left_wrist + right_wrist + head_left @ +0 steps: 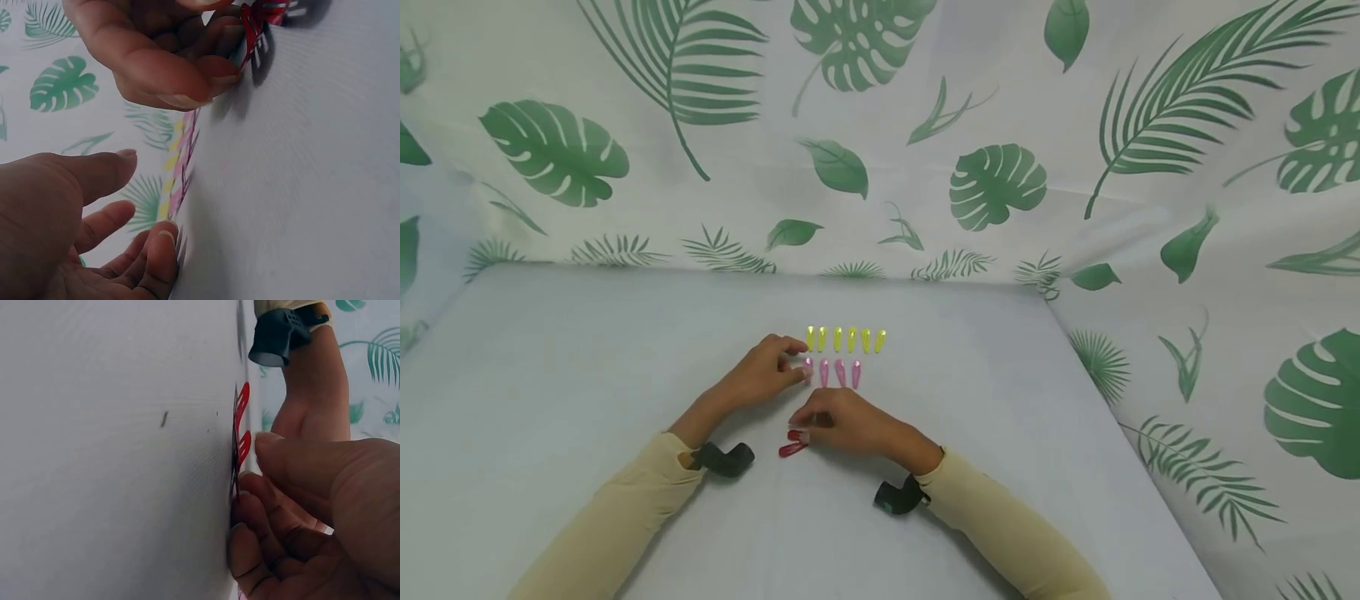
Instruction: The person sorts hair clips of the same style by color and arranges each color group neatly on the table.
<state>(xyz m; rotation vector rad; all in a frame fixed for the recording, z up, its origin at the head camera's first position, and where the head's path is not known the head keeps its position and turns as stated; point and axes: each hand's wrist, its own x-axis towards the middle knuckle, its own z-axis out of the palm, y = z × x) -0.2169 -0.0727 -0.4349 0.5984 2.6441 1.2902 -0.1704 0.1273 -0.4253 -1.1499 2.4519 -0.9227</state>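
In the head view my left hand (766,367) is at the left end of two rows of hair clips. Its index fingertip lies beside the first yellow hair clip (810,338), and its thumb meets the first pink hair clip (808,367). My right hand (842,421) is lower, over two red hair clips (792,450) that lie in a V. The right wrist view has its thumb close to the nearer red clip (244,447), a gap between thumb and fingertips, and the fingers half bent near the clip's narrow end.
More yellow clips (852,339) and pink clips (840,372) continue the rows rightward on the white table (587,367). A leaf-print cloth (910,183) stands behind and to the sides. Black camera mounts (727,460) hang at both wrists.
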